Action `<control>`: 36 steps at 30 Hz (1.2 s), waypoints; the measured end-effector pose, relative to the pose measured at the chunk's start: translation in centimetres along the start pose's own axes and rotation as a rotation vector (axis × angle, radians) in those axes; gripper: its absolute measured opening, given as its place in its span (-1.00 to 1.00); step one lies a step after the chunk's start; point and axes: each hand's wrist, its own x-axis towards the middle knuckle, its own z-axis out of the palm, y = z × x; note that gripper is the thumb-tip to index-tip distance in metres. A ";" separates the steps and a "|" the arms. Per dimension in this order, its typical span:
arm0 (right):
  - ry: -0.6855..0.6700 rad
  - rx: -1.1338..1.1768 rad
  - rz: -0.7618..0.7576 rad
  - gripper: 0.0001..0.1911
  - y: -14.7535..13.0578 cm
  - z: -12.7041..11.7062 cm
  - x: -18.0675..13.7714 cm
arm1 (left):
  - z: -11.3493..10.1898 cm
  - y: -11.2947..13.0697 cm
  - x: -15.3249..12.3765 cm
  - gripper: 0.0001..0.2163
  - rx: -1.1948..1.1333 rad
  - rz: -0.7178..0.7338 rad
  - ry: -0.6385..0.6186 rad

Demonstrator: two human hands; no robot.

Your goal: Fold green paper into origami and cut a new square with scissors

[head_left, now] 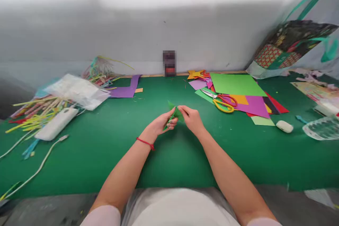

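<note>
A folded piece of green paper is held between both hands, above the middle of the green table. My left hand is closed on its left side, with a red string bracelet at the wrist. Thumb and fingers of my right hand pinch its upper right edge. The paper stands up in thin layers with a pointed tip at the top, and part of it is covered by the fingers.
Scissors with red and yellow handles lie on coloured paper sheets at the right. Nearby are a white lump and a clear plastic bottle. Pipe cleaners, a white power bank and a cable are at the left.
</note>
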 end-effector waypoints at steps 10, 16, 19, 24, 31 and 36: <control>0.040 0.145 0.109 -0.69 -0.5 0.3 0.2 | 0.1 -0.3 0.1 -0.52 0.292 0.189 0.157; 0.065 0.105 0.110 -0.72 -0.4 0.1 0.0 | 0.2 -0.6 0.6 -0.54 0.299 0.222 0.168; 0.087 0.093 0.107 -0.72 -0.5 0.0 0.0 | 0.2 -0.7 0.6 -0.61 0.209 0.256 0.119; 0.131 0.064 0.123 -0.71 -0.8 -0.2 -0.1 | 0.1 -0.8 0.6 -0.66 0.114 0.257 0.078; 0.143 0.067 0.165 -0.73 -1.0 -0.2 -0.1 | 0.0 -0.9 1.0 -0.64 0.273 0.225 0.152; 0.148 0.130 0.195 -0.73 -0.9 -0.1 0.1 | 0.2 -0.8 1.1 -0.59 0.455 0.225 0.185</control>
